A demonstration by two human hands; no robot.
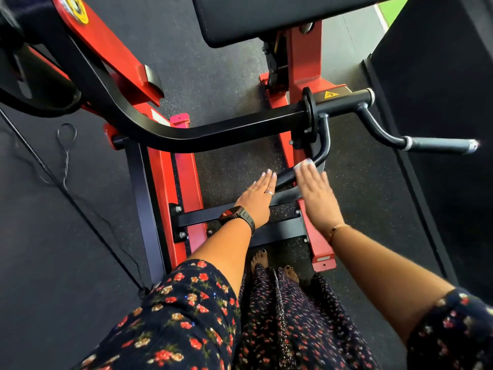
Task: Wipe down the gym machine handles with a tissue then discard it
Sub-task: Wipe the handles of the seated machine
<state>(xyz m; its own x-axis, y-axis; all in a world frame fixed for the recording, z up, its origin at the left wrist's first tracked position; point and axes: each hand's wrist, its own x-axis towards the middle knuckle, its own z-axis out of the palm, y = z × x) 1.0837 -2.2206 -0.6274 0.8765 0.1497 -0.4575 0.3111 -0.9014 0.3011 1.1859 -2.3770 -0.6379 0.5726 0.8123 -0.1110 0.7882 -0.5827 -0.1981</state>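
Observation:
The black lever arm (pixel 240 129) of a red and black gym machine crosses the view. Two handles branch from its right end: a near curved handle (pixel 324 140) and a far handle with a grey grip (pixel 440 145). My left hand (pixel 260 194) is stretched out flat, palm down, fingers straight, its tips next to the lower end of the near handle. My right hand (pixel 316 190) is also flat with straight fingers and blurred, lying over the same handle's lower end. No tissue shows in either hand.
The red frame (pixel 186 182) and black crossbars (pixel 202 214) stand on dark rubber flooring. A black padded seat (pixel 266 20) is at the top, and a black panel (pixel 440 62) stands at the right. A cable (pixel 66 145) lies on the floor at left. My bare feet (pixel 274 265) stand by the frame.

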